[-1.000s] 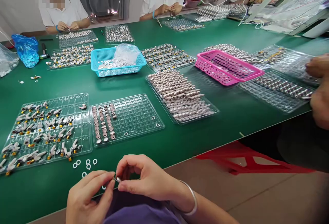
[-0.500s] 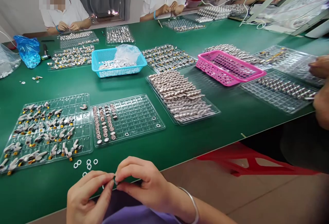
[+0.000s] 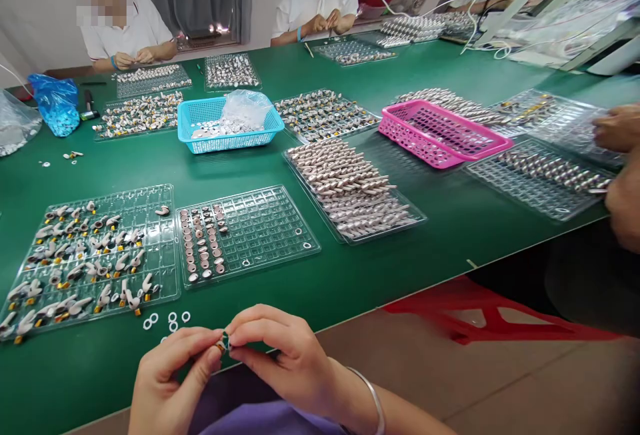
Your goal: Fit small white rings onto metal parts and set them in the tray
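My left hand (image 3: 173,378) and my right hand (image 3: 287,355) meet fingertip to fingertip at the table's front edge. Thumb and forefinger of my left hand pinch a small earbud part (image 3: 221,346), of which a gold-coloured bit shows. My right fingertips are closed at its other side, on a tiny piece too small to make out. Just beyond my left hand, several white rings (image 3: 173,322) lie on the green table. A clear tray (image 3: 165,238) of white earbud housings with gold tabs is at the left. Next to it, another clear tray (image 3: 265,222) carries columns of small round parts.
A blue basket (image 3: 225,145) with white pieces and a pink basket (image 3: 415,145) stand mid-table. Between them and me is a tray heaped with pale stems (image 3: 345,185). Co-workers' hands (image 3: 135,58) are busy across the table; another person's hand (image 3: 625,202) is at the right.
My hands have turned slightly and the fingertips have parted a little, so more of the gold-coloured bit shows. The trays and baskets have stayed in place.
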Demonstrator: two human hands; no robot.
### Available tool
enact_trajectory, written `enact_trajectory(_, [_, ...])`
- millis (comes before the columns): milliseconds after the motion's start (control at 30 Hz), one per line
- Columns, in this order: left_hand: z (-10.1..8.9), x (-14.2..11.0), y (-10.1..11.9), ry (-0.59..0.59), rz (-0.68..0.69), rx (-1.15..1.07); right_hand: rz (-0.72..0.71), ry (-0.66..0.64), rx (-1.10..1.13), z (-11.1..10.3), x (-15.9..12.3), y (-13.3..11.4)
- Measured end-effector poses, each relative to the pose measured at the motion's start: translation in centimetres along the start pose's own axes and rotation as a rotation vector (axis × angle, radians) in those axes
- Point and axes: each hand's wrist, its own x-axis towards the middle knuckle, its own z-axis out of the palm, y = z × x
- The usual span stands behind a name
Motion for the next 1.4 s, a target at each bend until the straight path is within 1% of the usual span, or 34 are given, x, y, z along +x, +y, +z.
enact_trajectory(133, [0.2, 0.2, 0.5, 0.028, -0.012, 0.003, -0.111, -0.014, -0.09, -0.1, -0.2, -0.1])
enact_trajectory(200, [0.4, 0.2, 0.6, 0.057, 0.015, 0.021, -0.177, -0.037, -0.156, -0.1, -0.2, -0.2])
enact_trajectory(267, [0.6, 0.1, 0.7, 0.111, 0.048, 0.032, -0.242, -0.05, -0.203, -0.2, -0.3, -0.2])
enact_trajectory(400, [1.2, -0.1, 0.7, 0.169, 0.111, 0.073, -0.312, -0.044, -0.239, -0.1, -0.3, -0.2])
enact_trajectory(500, [1.3, -0.5, 0.5, 0.193, 0.129, 0.09, -0.311, -0.021, -0.226, 0.1, -0.5, -0.1])
enact_trajectory(567, [1.2, -0.8, 0.3, 0.203, 0.14, 0.094, -0.267, 0.004, -0.207, 0.3, -0.6, 0.0])
enact_trajectory(700, [0.8, -1.2, 0.2, 0.138, 0.173, 0.082, -0.171, 0.052, -0.158, 0.6, -0.9, 0.0])
enact_trajectory(767, [0.6, -1.1, 0.4, 0.089, 0.128, 0.026, -0.146, 0.062, -0.119, 0.7, -0.9, -0.1])
enact_trajectory(800, [0.6, -1.0, 0.5, 0.079, 0.065, -0.024, -0.135, 0.066, -0.094, 0.7, -0.9, -0.1])
enact_trajectory(900, [0.9, -0.8, 0.7, 0.105, -0.244, -0.277, -0.098, 0.073, -0.03, 0.9, -0.9, -0.1])
enact_trajectory(933, [1.0, -0.7, 0.7, 0.085, -0.343, -0.369, -0.091, 0.078, -0.013, 0.9, -0.9, -0.1])
enact_trajectory(967, [1.1, -0.7, 0.6, 0.039, -0.422, -0.452, -0.087, 0.082, 0.0, 0.9, -0.9, -0.1])
enact_trajectory(1033, [1.4, -0.8, 0.3, -0.107, -0.516, -0.558, -0.076, 0.089, 0.024, 0.9, -0.8, -0.2])
enact_trajectory(1067, [1.5, -0.9, 0.2, -0.172, -0.539, -0.573, -0.063, 0.092, 0.037, 0.9, -0.8, -0.2])
enact_trajectory(1100, [1.6, -1.0, 0.2, -0.208, -0.551, -0.569, -0.047, 0.093, 0.048, 0.9, -0.8, -0.2])
enact_trajectory(1133, [1.7, -1.2, 0.3, -0.216, -0.552, -0.553, -0.031, 0.093, 0.057, 0.9, -0.8, -0.2])
enact_trajectory(1233, [1.8, -1.5, 0.8, -0.182, -0.496, -0.456, -0.002, 0.089, 0.082, 0.8, -0.9, -0.2])
enact_trajectory(1400, [1.9, -1.6, 1.5, -0.171, -0.395, -0.302, 0.024, 0.086, 0.122, 0.8, -1.1, 0.1])
